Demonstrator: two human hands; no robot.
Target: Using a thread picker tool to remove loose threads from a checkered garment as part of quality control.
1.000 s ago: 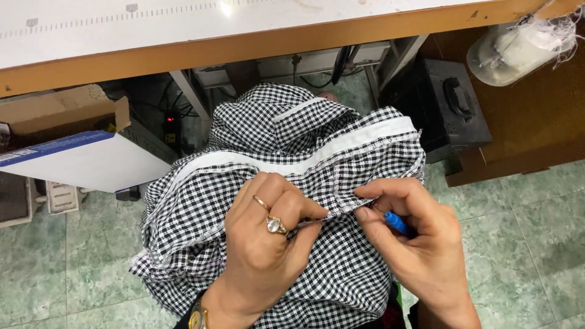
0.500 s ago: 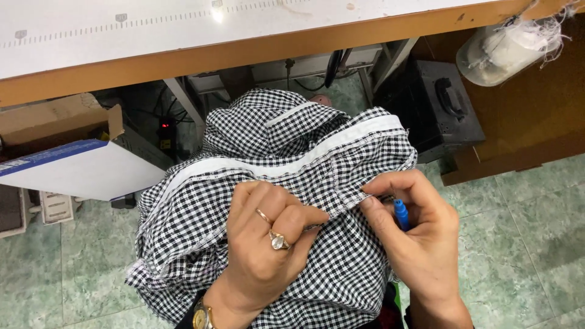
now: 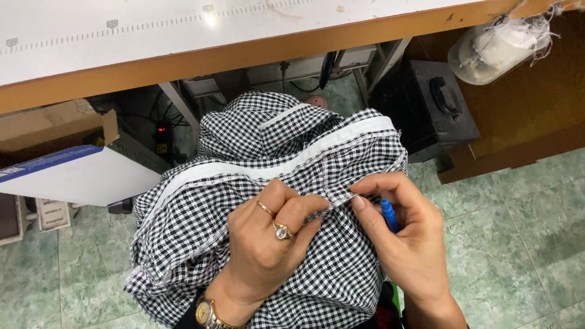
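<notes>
— What is being handled?

— A black-and-white checked garment [image 3: 268, 201], bunched in the person's lap below the edge of the table [image 3: 244, 55]. A white band [image 3: 274, 167] runs across its upper part, from the left side up to the right corner.

— And the hands?

— The left hand [image 3: 268, 244] lies on top of the cloth, fingers [image 3: 304, 204] curled shut and pinching a fold of the fabric at a seam. It wears two rings, and a gold wristwatch [image 3: 204, 312] shows at the wrist. The right hand [image 3: 405, 237] meets it from the other side, thumb and forefinger closed on the same seam, fingertips nearly touching the left ones. A small blue tool [image 3: 389, 214] is tucked in that hand; its working end is hidden, so I cannot tell what kind it is.

— What lies around?

— The table has a white top with ruler marks and a wooden edge. A clear plastic container [image 3: 493, 52] stuffed with thread scraps hangs at its right end. Under the table stand a black box with a handle [image 3: 432, 109], and to the left a cardboard box [image 3: 55, 125] with a white and blue sheet [image 3: 73, 176]. The floor [image 3: 518, 244] is green tile.
</notes>
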